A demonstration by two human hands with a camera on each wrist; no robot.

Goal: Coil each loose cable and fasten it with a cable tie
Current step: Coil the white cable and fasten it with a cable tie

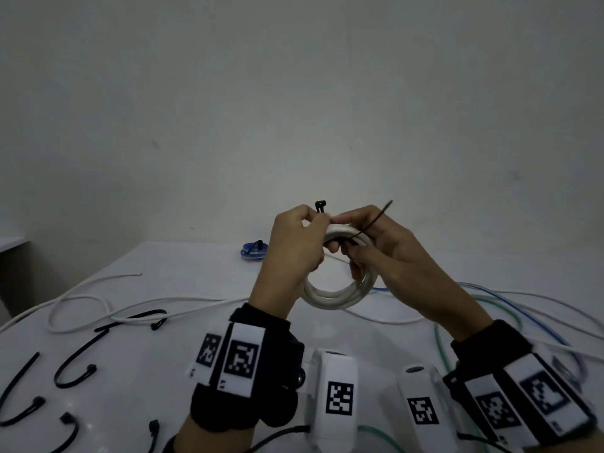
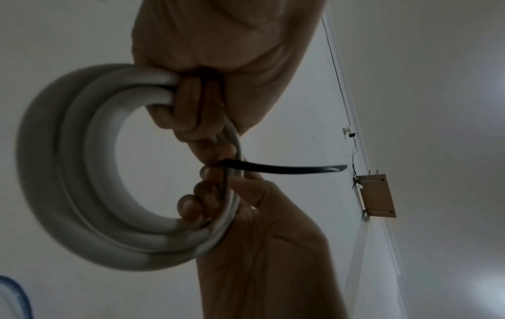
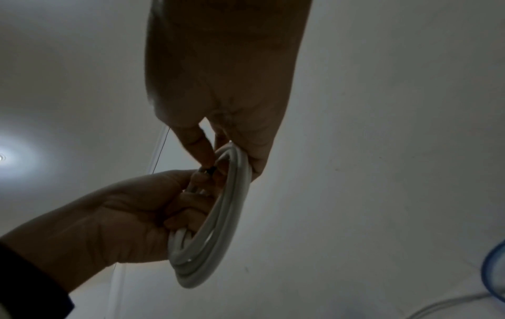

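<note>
I hold a white cable coil (image 1: 333,297) upright above the table with both hands. My left hand (image 1: 318,223) curls its lower fingers round the coil's top and pinches the black cable tie (image 1: 321,206) just below its head, which sticks up. My right hand (image 1: 343,237) grips the coil from the right. The tie's tail (image 1: 376,220) runs up-right between its fingers. In the left wrist view the coil (image 2: 68,172) hangs left of both hands and the tail (image 2: 281,169) points right. The right wrist view shows the coil (image 3: 216,237) edge-on between both hands.
A loose white cable (image 1: 81,299) snakes over the white table (image 1: 196,256) at the left. Several black cable ties (image 1: 75,364) lie at the lower left. A tied blue coil (image 1: 255,251) sits at the back. Blue (image 1: 510,302) and green (image 1: 439,348) cables trail at the right.
</note>
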